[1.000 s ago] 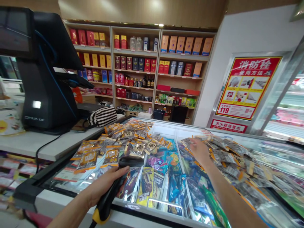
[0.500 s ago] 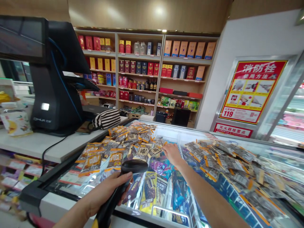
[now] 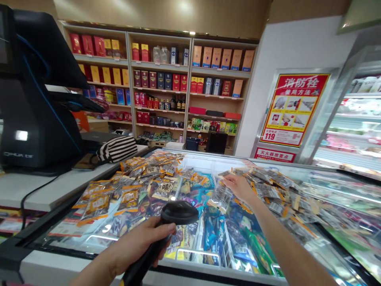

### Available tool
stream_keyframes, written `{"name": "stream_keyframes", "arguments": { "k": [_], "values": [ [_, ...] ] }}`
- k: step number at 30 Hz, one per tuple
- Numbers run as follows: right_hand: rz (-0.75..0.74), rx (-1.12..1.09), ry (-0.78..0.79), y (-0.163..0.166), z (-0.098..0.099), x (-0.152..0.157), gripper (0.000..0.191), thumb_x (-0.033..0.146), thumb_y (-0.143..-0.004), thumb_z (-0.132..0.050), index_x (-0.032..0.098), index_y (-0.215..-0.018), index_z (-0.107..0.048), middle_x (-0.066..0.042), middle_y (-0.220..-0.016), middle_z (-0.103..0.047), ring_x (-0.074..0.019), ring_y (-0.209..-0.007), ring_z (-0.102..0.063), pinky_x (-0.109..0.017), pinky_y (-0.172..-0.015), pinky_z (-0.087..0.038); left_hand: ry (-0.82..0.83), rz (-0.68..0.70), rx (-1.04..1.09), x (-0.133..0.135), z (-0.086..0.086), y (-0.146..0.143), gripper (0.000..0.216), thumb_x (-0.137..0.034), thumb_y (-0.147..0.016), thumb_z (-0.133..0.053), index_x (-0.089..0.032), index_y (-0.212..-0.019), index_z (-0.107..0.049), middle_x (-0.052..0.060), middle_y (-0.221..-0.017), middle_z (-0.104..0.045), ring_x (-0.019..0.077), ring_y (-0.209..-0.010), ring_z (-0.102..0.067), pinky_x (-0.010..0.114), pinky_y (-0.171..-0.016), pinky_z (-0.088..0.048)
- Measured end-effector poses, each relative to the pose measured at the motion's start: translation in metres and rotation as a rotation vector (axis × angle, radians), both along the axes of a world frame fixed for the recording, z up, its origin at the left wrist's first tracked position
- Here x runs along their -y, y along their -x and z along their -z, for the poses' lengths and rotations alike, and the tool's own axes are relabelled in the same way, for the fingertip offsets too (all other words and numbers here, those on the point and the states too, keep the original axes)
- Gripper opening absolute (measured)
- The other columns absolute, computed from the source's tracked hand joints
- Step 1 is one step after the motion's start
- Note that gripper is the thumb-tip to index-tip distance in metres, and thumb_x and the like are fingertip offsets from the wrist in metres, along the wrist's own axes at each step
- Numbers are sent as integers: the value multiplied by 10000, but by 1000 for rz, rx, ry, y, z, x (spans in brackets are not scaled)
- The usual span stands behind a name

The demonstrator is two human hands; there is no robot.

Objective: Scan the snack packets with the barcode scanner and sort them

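Observation:
My left hand [image 3: 139,244] is wrapped round the handle of a black barcode scanner [image 3: 180,212], whose head points forward over the freezer. Fingers pinched, my right hand [image 3: 239,188] grips the top edge of a clear snack packet [image 3: 220,196] with a barcode on its back. This packet hangs over the glass, near the right-hand pile. To the left lies a heap of orange-edged snack packets [image 3: 129,198], one with a cream label [image 3: 164,188] nearest the scanner. Another heap of similar packets [image 3: 272,192] is spread on the right, mostly back side up.
Beneath the packets is a glass-topped freezer [image 3: 53,262] with colourful ice-cream wrappers in wire baskets. A black till [image 3: 38,131] and a striped pouch [image 3: 119,149] stand on the left counter. Boxed goods fill the back shelves [image 3: 160,67]. A red poster [image 3: 294,109] hangs right.
My right hand has moved rightward from the left heap, carrying a snack packet. The scanner stays in my left hand. The view has swung right.

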State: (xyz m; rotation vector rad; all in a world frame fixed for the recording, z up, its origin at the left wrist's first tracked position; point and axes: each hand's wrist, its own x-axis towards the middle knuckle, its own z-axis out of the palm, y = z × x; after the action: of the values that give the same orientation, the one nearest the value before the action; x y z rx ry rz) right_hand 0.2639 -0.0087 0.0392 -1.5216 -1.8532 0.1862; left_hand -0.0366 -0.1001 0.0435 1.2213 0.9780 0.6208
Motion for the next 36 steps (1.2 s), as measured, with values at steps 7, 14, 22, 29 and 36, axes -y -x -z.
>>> {"name": "stream_keyframes", "arguments": {
  "k": [7, 14, 22, 29, 36],
  "values": [
    [28, 11, -15, 3, -7, 1, 271, 330, -717, -385, 194, -640, -607, 9, -546, -577, -134, -528, -508, -224, -492, -325, -17, 83, -38, 1, 2, -25, 311, -457, -656, -518, -162, -693, -431, -38, -499, -479, 88, -452, -426, 218, -432, -352],
    [81, 35, -38, 6, -13, 1, 291, 342, -719, -378, 193, -628, -611, -3, -573, -602, -138, -543, -517, -228, -507, -333, -14, 62, -60, 4, 1, -30, 320, -470, -642, -519, -171, -674, -413, -47, -483, -472, 82, -433, -413, 214, -427, -346],
    [131, 53, -46, -3, -11, -2, 265, 324, -702, -397, 188, -626, -612, -5, -577, -606, -141, -544, -525, -232, -514, -341, -26, 109, -23, 4, -1, -23, 314, -461, -667, -506, -163, -696, -414, -33, -520, -479, 83, -455, -422, 218, -436, -352],
    [157, 49, -37, -8, -9, -5, 265, 326, -696, -400, 194, -615, -615, 0, -554, -607, -137, -503, -517, -229, -483, -326, -42, 122, -14, 7, -4, -22, 306, -453, -663, -509, -157, -679, -431, -32, -529, -468, 78, -444, -419, 212, -421, -335],
    [187, 81, -47, -7, -13, -2, 264, 320, -698, -397, 191, -635, -619, -6, -585, -611, -145, -550, -525, -230, -505, -322, 16, 139, 27, 2, -2, -20, 298, -436, -676, -511, -150, -718, -439, -32, -552, -469, 72, -458, -426, 201, -416, -344]
  ]
}}
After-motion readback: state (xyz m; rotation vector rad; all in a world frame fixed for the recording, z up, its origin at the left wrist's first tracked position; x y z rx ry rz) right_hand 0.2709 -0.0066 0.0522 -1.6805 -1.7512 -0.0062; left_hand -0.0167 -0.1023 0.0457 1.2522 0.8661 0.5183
